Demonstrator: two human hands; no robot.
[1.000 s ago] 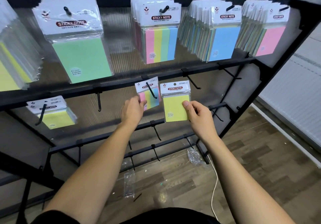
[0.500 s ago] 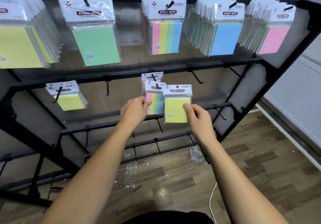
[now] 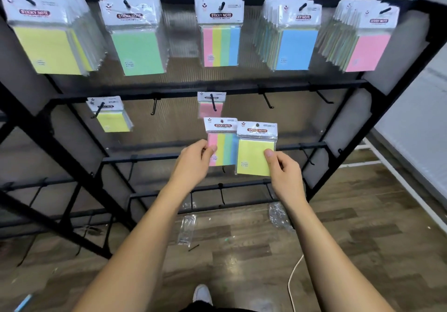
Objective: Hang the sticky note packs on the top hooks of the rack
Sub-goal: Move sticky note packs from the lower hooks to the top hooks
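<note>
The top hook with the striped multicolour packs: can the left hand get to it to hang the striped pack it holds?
Probably yes. The left hand holds its striped multicolour sticky note pack free of any hook, and nothing stands between it and the black top hook straight above. That hook's tip shows beyond the packs already on it.

The left hand pinches a striped pack, and the right hand pinches a yellow pack just beside it, both off the hooks. Above them, the rack carries five full bunches on its top hooks.
</note>
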